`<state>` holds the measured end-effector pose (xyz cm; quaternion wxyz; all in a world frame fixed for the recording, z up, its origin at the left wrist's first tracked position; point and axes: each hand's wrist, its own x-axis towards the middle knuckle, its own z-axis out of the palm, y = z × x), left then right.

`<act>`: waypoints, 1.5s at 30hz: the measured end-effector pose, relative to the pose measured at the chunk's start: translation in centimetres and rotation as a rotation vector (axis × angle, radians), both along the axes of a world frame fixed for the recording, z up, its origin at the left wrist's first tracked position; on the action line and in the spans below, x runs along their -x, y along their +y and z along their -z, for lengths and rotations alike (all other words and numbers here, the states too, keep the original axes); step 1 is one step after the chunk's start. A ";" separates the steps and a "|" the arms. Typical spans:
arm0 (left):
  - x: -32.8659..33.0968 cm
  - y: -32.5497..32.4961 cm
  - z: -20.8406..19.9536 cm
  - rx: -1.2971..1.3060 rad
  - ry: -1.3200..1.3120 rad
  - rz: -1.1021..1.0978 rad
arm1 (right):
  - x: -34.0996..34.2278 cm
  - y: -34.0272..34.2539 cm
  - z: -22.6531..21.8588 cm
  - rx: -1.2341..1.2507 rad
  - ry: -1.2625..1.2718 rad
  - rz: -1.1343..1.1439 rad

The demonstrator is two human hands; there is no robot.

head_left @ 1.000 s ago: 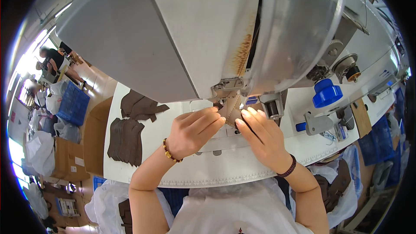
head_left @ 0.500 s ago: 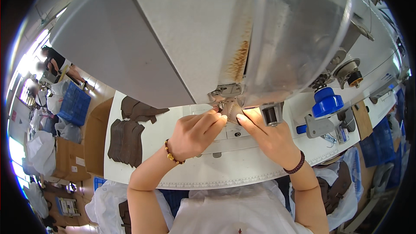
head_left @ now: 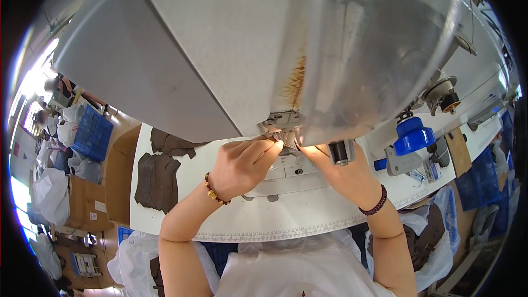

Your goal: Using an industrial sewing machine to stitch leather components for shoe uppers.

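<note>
Beneath the sewing machine head (head_left: 214,38), the left hand (head_left: 241,167) pinches a brown workpiece (head_left: 288,143), the right hand (head_left: 342,171) has its grip obscured, and both should guide it flat.

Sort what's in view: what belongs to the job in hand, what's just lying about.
Apparently in the job:
left hand and right hand, at the small brown piece
sewing machine
brown pieces on the white table, probably

Apparently lying about:
cardboard box
blue crate
white plastic bag
</note>
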<state>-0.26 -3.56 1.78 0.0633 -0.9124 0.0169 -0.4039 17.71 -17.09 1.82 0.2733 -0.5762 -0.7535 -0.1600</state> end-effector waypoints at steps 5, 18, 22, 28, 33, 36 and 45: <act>0.1 0.5 0.3 0.009 -0.037 -0.003 | 0.2 0.1 0.0 0.012 0.218 0.003; 0.1 1.7 0.9 0.012 -0.064 0.121 | -0.5 0.3 -0.9 0.127 0.321 -0.025; 0.0 2.0 0.9 -0.002 -0.068 0.123 | -0.8 0.9 -1.0 0.061 0.203 -0.054; -0.2 1.9 0.8 0.050 -0.084 0.134 | -1.2 1.7 -0.3 0.107 0.344 -0.069; -0.5 1.6 0.8 0.094 -0.131 0.129 | -1.1 1.7 -0.6 0.160 0.084 -0.015; -0.6 1.1 0.9 0.075 -0.166 0.110 | -0.8 1.2 -0.7 0.194 0.013 0.040; 0.5 -5.0 2.7 1.581 0.109 0.116 | 6.5 -3.6 0.8 -0.240 -0.163 0.174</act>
